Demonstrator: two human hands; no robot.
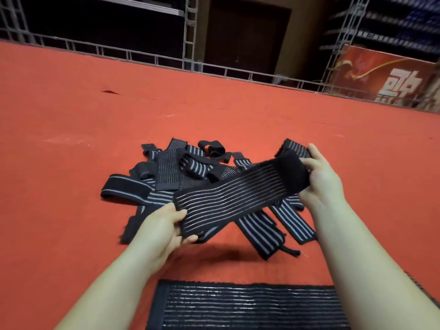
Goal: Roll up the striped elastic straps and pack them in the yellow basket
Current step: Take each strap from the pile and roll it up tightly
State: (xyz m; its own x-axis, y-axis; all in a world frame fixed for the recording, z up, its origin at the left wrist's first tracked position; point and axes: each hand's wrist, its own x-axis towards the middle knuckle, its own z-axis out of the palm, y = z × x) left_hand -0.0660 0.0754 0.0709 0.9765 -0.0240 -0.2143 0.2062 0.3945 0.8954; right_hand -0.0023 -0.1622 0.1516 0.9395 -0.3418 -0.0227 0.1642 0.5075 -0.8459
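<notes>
A black elastic strap with thin grey stripes (233, 194) is stretched in the air between my two hands. My left hand (166, 227) pinches its near end, thumb on top. My right hand (321, 177) grips the far end, where the plain black tab is folded over. Under and behind the strap lies a loose pile of striped straps (171, 172) on the red surface. Another wide striped strap (247, 306) lies flat at the near edge, between my forearms. No yellow basket is in view.
The red felt-covered surface (71, 115) extends far to the left and behind the pile. A metal truss rail (142, 55) runs along its far edge. A red banner (385, 75) stands at the back right.
</notes>
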